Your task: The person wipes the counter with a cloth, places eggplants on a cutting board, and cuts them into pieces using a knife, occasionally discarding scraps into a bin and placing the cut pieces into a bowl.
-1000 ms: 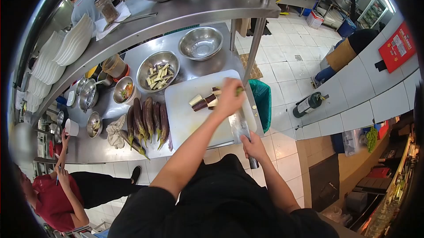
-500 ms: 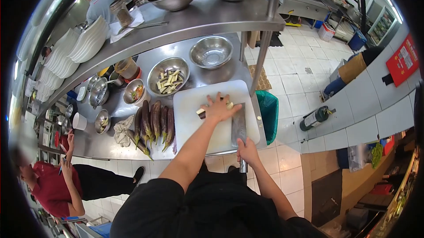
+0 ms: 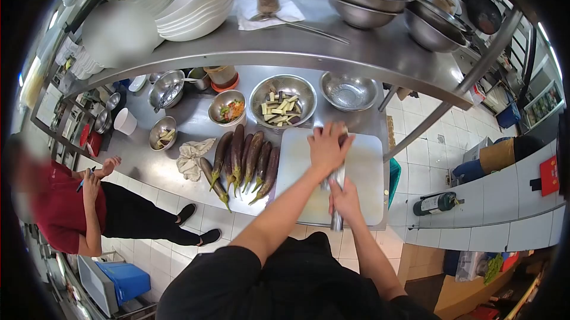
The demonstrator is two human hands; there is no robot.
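My right hand (image 3: 345, 201) grips the metal handle of a cleaver (image 3: 337, 221) over the white cutting board (image 3: 365, 192). Most of the blade is hidden by my left hand (image 3: 328, 150), which curls over it near the board's far edge. Between that thumb and the fingers a bit of dark eggplant piece (image 3: 342, 139) shows; how many pieces lie beneath is hidden. Beyond the board stands a steel bowl (image 3: 255, 99) of cut eggplant sticks (image 3: 281, 109). Whole purple eggplants (image 3: 252, 156) lie left of the board.
An empty steel bowl (image 3: 348, 91) sits behind the board, under a steel shelf (image 3: 285, 51) with stacked bowls and white plates. A crumpled cloth (image 3: 195, 158) lies beside the eggplants. To the left, a person in a red shirt (image 3: 62, 207) stands near the counter's end.
My left hand has gone from flat and spread on the board to curled over the blade. Both hands and the cleaver moved toward the board's far side. The view has turned left.
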